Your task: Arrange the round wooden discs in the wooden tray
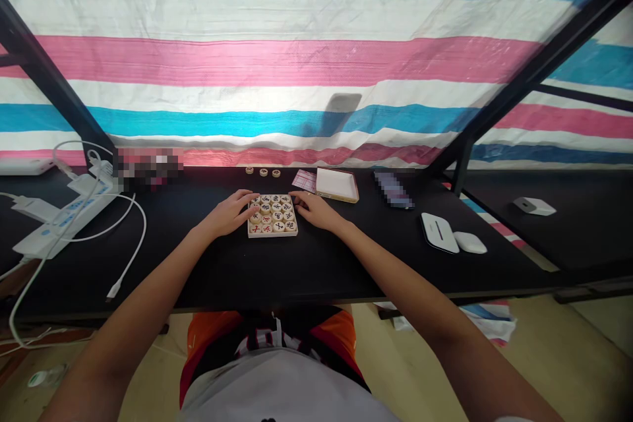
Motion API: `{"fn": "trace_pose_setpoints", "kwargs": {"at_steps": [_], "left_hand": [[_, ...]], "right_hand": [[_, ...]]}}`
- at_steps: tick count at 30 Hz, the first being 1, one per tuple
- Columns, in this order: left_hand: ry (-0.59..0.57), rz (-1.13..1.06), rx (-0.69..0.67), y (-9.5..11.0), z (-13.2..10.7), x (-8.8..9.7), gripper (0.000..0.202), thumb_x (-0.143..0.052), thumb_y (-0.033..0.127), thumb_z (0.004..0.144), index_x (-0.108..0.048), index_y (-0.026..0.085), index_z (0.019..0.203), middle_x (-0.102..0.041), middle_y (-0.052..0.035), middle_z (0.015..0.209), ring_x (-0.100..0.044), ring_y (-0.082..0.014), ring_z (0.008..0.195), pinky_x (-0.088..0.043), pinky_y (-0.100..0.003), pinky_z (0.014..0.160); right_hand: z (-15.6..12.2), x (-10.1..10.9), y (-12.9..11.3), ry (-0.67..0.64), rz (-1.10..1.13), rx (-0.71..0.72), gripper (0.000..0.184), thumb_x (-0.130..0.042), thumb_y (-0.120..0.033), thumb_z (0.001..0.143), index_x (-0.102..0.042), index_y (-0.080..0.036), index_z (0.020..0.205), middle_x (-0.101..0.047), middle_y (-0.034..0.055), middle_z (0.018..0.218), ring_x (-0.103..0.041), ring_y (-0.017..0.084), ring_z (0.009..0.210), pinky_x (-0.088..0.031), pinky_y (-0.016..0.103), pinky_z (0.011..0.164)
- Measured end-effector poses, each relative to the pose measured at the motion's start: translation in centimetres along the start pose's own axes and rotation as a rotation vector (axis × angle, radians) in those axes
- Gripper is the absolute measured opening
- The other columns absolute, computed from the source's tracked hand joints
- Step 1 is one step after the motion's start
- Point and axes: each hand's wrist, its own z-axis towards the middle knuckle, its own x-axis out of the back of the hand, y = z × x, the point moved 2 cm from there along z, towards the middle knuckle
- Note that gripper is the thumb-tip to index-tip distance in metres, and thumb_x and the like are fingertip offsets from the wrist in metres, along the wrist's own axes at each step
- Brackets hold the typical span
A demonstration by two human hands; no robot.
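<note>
A small wooden tray (272, 233) sits on the black desk (277, 270), filled with several round wooden game pieces (273, 212) marked in red and black. My left hand (231, 212) rests at the tray's left edge, fingers curled, fingertips touching the top-left piece. My right hand (315, 209) lies against the tray's right edge, fingers loosely bent toward its upper corner. Three loose round pieces (263, 172) lie in a row behind the tray.
Behind the tray lie a white box lid (337, 184) and a pink card (303, 180). Two white devices (439, 232) (470, 242) sit at the right. A white power strip (64, 214) with cables (131, 237) is at the left. A striped tarp hangs behind.
</note>
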Motion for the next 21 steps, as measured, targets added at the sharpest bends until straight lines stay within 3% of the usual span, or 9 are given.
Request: {"fn": "trace_pose_setpoints", "kwargs": {"at_steps": [5, 8, 12, 16, 21], "left_hand": [[0.010, -0.005, 0.013, -0.2, 0.2, -0.2, 0.054, -0.023, 0.054, 0.095, -0.045, 0.026, 0.135, -0.049, -0.0054, 0.131, -0.050, -0.0221, 0.118, -0.043, -0.032, 0.098], [0.007, -0.005, 0.029, -0.3, 0.3, -0.1, 0.053, -0.024, 0.053, 0.095, -0.046, 0.025, 0.135, -0.049, -0.0058, 0.131, -0.051, -0.0220, 0.117, -0.043, -0.032, 0.098], [0.016, -0.008, 0.022, -0.3, 0.2, 0.0, 0.052, -0.024, 0.052, 0.095, -0.047, 0.025, 0.134, -0.051, -0.0054, 0.128, -0.051, -0.0211, 0.116, -0.041, -0.032, 0.100], [0.051, -0.030, 0.026, -0.7, 0.2, 0.3, 0.051, -0.026, 0.050, 0.095, -0.050, 0.023, 0.131, -0.053, -0.0064, 0.127, -0.051, -0.0213, 0.117, -0.039, -0.033, 0.102], [0.181, -0.111, 0.102, -2.7, 1.4, 0.9, 0.047, -0.025, 0.043, 0.095, -0.062, 0.020, 0.112, -0.064, -0.0056, 0.113, -0.058, -0.0201, 0.106, -0.042, -0.033, 0.098]], "right_hand": [[2.9, 0.6, 0.7, -0.074, -0.069, -0.043, 0.042, -0.048, -0.011, 0.085, -0.052, -0.015, 0.126, -0.064, 0.0081, 0.099, -0.059, 0.017, 0.091, -0.045, 0.032, 0.087], [5.1, 0.3, 0.7, -0.095, -0.197, 0.006, 0.041, -0.045, -0.009, 0.086, -0.054, -0.016, 0.124, -0.059, 0.0114, 0.114, -0.057, 0.020, 0.103, -0.043, 0.033, 0.092], [7.0, -0.5, 0.9, -0.089, -0.262, -0.038, 0.041, -0.043, -0.008, 0.086, -0.055, -0.016, 0.124, -0.054, 0.0130, 0.123, -0.056, 0.021, 0.109, -0.043, 0.033, 0.094], [6.1, -0.3, 0.6, -0.045, -0.191, -0.087, 0.036, -0.037, -0.010, 0.091, -0.057, -0.015, 0.120, -0.063, 0.0107, 0.111, -0.058, 0.019, 0.104, -0.043, 0.030, 0.092], [3.6, 0.2, -0.3, -0.029, -0.044, -0.077, 0.029, -0.041, -0.033, 0.096, -0.063, -0.019, 0.109, -0.069, 0.0058, 0.104, -0.062, 0.018, 0.096, -0.044, 0.028, 0.085]]}}
